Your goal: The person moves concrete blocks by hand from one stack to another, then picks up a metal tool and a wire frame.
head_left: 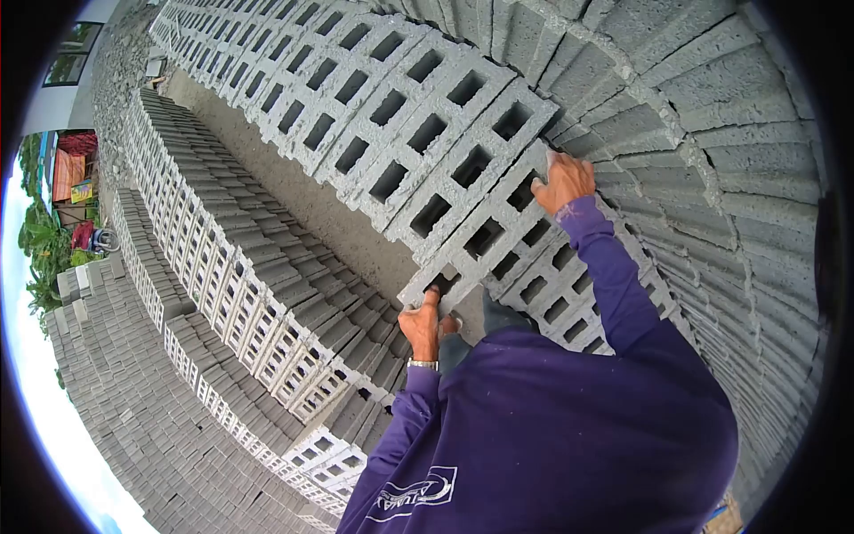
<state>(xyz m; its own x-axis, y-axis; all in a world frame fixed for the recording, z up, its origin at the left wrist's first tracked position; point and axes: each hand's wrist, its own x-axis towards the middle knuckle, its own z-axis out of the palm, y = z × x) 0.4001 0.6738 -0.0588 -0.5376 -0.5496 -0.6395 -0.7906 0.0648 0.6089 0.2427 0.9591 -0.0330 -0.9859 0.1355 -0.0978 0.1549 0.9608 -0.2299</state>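
Note:
A grey hollow concrete block (464, 257) with three rectangular holes lies slantwise between my hands, at the end of a long row of similar blocks (400, 133). My left hand (422, 326) grips its lower left end, the thumb at the end hole and a watch on the wrist. At the opposite end, my right hand (567, 181) is closed over the block's upper corner, with fingertips at the edge of the hole there. The block's long side lies right along the last block of the row. Both arms wear purple sleeves.
Stacked blocks rise as a wall (712, 151) on the right. More block rows (231, 267) run along the left, past a strip of bare ground (267, 160). Below my hands, further blocks (565, 294) stand close to my legs. Gravel (124, 80) lies at upper left.

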